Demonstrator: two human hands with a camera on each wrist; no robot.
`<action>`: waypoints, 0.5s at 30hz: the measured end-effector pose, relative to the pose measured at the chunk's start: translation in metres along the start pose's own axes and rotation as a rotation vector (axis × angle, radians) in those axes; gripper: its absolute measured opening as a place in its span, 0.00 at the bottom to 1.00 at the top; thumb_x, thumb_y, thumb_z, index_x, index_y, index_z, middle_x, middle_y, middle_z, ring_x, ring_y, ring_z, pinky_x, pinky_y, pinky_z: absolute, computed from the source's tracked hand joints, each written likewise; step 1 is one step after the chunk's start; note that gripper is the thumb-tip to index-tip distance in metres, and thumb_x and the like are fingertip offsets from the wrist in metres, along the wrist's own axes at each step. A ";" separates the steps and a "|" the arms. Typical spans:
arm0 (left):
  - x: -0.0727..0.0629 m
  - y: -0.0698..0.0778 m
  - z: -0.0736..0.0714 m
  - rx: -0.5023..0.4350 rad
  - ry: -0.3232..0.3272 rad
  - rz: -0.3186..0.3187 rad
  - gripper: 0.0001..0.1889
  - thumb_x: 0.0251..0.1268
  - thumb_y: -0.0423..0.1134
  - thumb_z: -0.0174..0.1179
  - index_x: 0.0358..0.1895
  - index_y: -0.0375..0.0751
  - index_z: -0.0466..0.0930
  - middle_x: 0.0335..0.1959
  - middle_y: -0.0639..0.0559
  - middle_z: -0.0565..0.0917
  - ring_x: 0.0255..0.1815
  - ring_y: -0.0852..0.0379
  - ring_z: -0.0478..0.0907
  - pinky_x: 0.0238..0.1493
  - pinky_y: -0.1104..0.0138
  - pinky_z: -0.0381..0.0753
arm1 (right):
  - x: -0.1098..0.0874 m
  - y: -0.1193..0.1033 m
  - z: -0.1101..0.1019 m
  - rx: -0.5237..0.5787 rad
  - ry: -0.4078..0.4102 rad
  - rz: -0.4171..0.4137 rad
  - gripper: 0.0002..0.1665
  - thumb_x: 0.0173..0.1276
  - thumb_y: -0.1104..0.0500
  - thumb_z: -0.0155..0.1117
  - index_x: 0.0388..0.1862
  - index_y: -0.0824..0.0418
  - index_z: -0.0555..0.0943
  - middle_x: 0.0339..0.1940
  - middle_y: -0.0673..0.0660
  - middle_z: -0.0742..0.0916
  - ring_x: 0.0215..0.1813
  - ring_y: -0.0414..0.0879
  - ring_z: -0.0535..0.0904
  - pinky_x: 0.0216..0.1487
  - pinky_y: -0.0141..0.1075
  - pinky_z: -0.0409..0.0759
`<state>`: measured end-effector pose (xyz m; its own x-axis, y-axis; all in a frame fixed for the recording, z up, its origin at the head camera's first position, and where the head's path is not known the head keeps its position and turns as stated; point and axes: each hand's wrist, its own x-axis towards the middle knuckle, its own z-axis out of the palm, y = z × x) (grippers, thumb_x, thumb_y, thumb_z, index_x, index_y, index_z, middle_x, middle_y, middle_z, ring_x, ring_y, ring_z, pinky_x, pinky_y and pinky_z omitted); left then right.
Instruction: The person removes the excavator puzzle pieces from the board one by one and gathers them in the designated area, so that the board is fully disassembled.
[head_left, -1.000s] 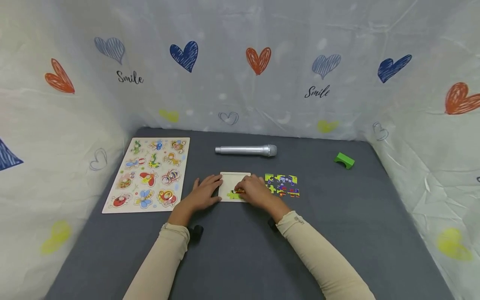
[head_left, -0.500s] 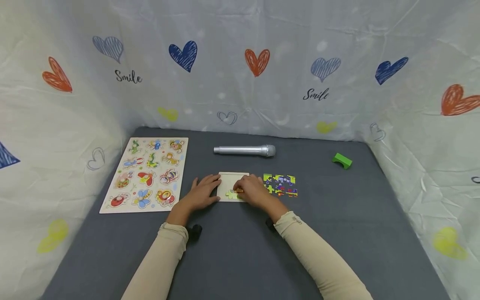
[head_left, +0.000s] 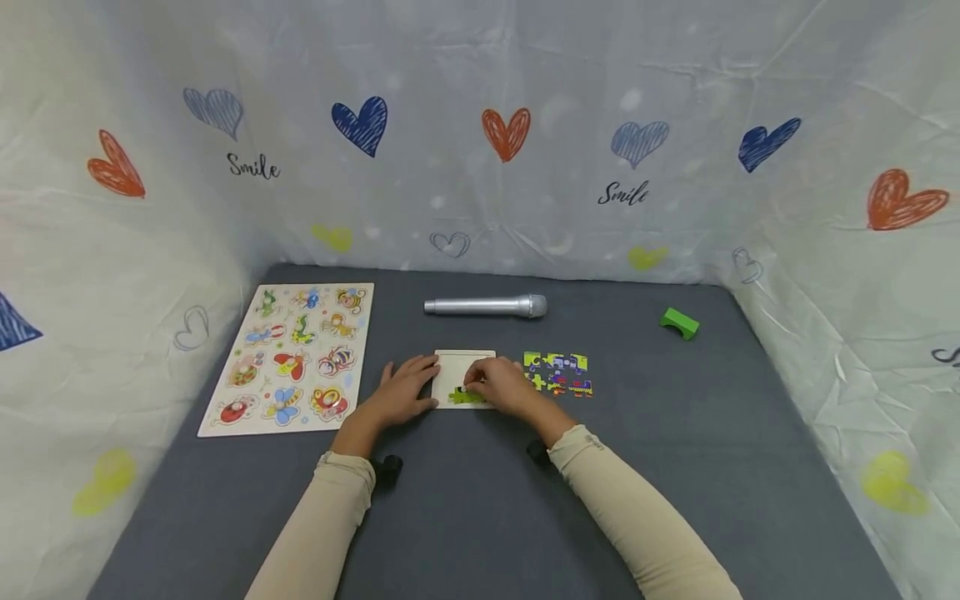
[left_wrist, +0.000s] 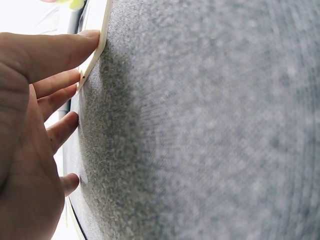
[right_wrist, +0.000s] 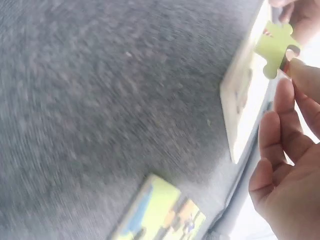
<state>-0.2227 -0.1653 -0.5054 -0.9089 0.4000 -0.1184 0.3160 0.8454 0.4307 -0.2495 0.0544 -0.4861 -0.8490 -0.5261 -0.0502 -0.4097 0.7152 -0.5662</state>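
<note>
My left hand steadies a small pale wooden puzzle tray by its left edge, fingers spread and fairly straight. In the left wrist view the thumb rests on the tray's rim. Over the tray's lower part, my right hand pinches a lime-green jigsaw piece between thumb and fingertips. That piece is tilted in the right wrist view, and the fingertips cover part of it. Just right of the tray lies a group of colourful jigsaw pieces, green with purple and red printing.
A large insect picture board lies on the left of the grey table. Behind the tray is a silver microphone. A green arch-shaped block sits at the far right. A curtain printed with hearts surrounds the table.
My right fingertips shift slightly on the tray with the piece, and the orange patch seen at them earlier is now out of sight. The left hand stays at the tray's edge.
</note>
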 end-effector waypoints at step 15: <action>-0.001 -0.001 0.002 -0.008 0.018 0.020 0.34 0.65 0.42 0.63 0.72 0.35 0.64 0.76 0.42 0.59 0.77 0.38 0.51 0.68 0.31 0.39 | -0.059 0.081 -0.073 0.101 -0.021 0.126 0.06 0.71 0.59 0.60 0.38 0.60 0.83 0.34 0.52 0.86 0.30 0.39 0.76 0.36 0.37 0.74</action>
<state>-0.2214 -0.1657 -0.5073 -0.9073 0.4101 -0.0934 0.3319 0.8345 0.4399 -0.2569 0.1772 -0.4694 -0.8838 -0.4455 -0.1429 -0.2638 0.7268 -0.6342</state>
